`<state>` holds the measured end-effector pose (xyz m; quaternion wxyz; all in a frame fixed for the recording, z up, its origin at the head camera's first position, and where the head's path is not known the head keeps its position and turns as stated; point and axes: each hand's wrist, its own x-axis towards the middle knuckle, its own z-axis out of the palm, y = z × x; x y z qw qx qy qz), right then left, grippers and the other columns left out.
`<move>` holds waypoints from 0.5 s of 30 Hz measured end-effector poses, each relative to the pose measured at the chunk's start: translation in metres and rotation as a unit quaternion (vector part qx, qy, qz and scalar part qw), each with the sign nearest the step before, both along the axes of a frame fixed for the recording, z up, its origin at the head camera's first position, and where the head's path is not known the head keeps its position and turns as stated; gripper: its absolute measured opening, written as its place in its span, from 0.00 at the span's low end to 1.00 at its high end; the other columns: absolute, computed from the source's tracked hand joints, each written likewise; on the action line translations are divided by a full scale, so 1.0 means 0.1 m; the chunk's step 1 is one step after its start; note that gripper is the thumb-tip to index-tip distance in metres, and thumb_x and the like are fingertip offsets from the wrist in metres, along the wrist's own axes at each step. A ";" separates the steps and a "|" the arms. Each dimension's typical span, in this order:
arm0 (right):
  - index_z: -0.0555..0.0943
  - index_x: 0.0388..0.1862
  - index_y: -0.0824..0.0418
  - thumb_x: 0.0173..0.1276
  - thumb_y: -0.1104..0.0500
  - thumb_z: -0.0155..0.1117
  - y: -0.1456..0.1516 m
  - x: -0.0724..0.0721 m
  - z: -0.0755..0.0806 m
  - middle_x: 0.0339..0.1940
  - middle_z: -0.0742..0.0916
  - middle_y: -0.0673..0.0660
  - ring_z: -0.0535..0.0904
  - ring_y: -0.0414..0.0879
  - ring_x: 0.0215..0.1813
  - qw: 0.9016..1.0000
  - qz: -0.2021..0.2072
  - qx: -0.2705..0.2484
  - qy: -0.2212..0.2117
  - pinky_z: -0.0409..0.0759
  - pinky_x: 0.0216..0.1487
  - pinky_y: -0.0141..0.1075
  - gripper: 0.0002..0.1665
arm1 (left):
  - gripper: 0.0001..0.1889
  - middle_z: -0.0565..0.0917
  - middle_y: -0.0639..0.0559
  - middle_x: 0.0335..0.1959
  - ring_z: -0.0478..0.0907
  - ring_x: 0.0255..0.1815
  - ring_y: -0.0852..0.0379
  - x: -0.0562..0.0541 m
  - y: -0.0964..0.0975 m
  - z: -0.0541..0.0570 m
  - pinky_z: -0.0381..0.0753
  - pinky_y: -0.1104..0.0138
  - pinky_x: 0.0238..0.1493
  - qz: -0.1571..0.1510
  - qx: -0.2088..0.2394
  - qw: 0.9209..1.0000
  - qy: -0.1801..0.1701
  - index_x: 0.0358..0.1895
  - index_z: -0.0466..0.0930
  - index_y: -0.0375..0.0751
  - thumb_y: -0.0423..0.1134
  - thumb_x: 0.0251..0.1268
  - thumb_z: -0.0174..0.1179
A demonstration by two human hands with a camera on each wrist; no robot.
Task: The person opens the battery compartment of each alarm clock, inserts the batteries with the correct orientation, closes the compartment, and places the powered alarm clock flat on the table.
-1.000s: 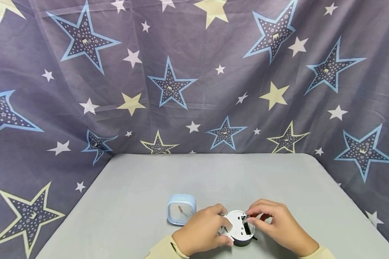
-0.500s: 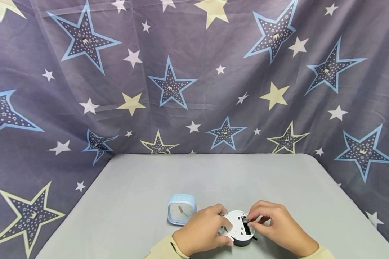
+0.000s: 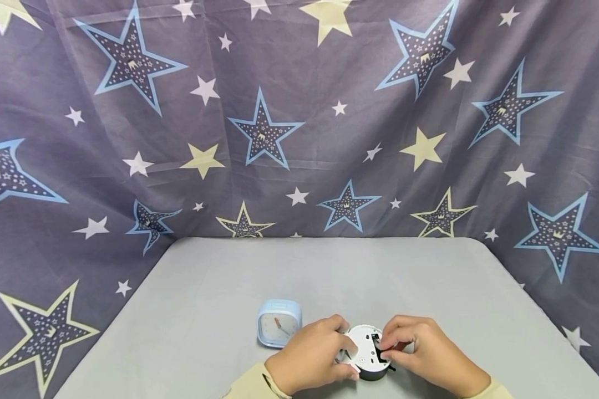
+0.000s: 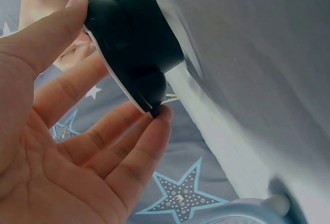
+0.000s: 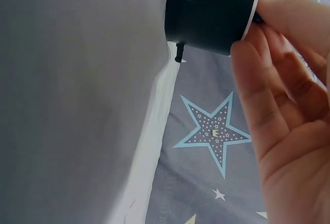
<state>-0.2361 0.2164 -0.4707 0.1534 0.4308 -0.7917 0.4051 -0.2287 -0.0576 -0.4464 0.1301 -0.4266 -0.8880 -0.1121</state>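
Note:
A round alarm clock with a black body and a white back lies face down on the table, its dark battery slot uncovered. My left hand grips its left rim, thumb and fingers spread around the edge. In the left wrist view, the black side of the clock shows between thumb and fingertips. My right hand has its fingertips right at the slot and pinches a small battery, mostly hidden by the fingers. The right wrist view shows a dark blue bit of this battery under the thumb, against the white back.
A light blue square alarm clock stands upright just left of my left hand. The grey table reaches back to a star-patterned curtain, which also hangs along both sides.
My right hand has moved slightly down and closer over the slot, bringing the battery to it; less of the battery shows. My left hand and the blue clock have stayed put.

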 end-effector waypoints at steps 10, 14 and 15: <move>0.90 0.39 0.46 0.59 0.68 0.78 0.02 -0.02 0.01 0.41 0.89 0.43 0.84 0.33 0.41 0.999 0.024 0.044 0.019 0.80 0.42 0.23 0.17 | 0.18 0.84 0.60 0.48 0.81 0.45 0.68 -0.01 -0.01 0.01 0.80 0.73 0.47 -0.004 0.003 1.000 0.015 0.43 0.92 0.60 0.63 0.52 0.75; 0.90 0.38 0.45 0.59 0.67 0.78 0.01 -0.01 0.01 0.41 0.88 0.42 0.84 0.33 0.41 0.999 0.019 0.046 0.020 0.80 0.42 0.22 0.16 | 0.18 0.84 0.60 0.48 0.81 0.45 0.68 -0.01 0.00 -0.01 0.80 0.73 0.48 -0.008 0.003 1.000 0.015 0.43 0.92 0.60 0.62 0.52 0.75; 0.90 0.37 0.45 0.59 0.67 0.78 0.01 -0.01 0.01 0.40 0.89 0.41 0.84 0.33 0.41 0.999 0.016 0.045 0.017 0.80 0.42 0.23 0.16 | 0.18 0.84 0.59 0.48 0.81 0.45 0.68 -0.01 0.00 -0.01 0.80 0.73 0.48 -0.009 0.003 1.000 0.015 0.43 0.92 0.60 0.62 0.52 0.75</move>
